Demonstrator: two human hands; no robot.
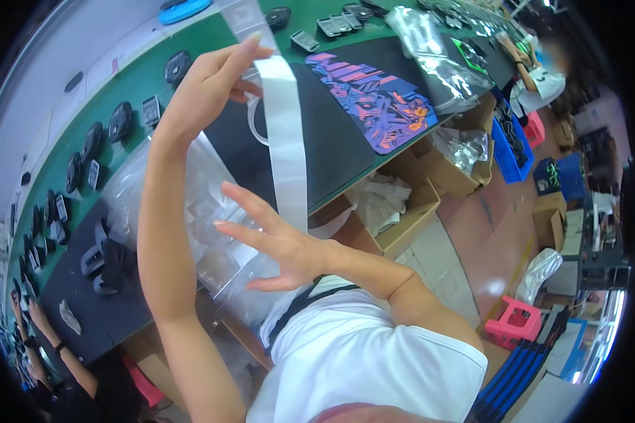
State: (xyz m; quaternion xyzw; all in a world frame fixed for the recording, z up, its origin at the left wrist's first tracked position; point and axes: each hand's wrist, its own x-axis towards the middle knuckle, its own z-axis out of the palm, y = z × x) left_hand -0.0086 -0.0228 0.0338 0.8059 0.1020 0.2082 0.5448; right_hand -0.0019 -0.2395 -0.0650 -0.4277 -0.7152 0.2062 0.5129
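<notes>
My left hand [219, 84] is raised over the table with its fingers closed on a long white strip [286, 134]. The strip hangs down past a dark mat, and its upper end, which looks clear or pale, sticks up beyond my fingers. A pale curved edge shows beside the strip under my left hand; I cannot make out what it belongs to. Lower down, my right hand [282, 247] is spread open with nothing in it, just left of the strip's lower end. Clear plastic bags [208, 183] lie in a pile behind and beside my right hand.
A colourful patterned mat [381, 106] lies on the green table [212, 32]. Black devices [120, 121] stand along its far side. Cardboard boxes [402, 218] and a blue crate [509, 144] stand off the near edge. Co-workers' hands [511, 49] are at far right and lower left.
</notes>
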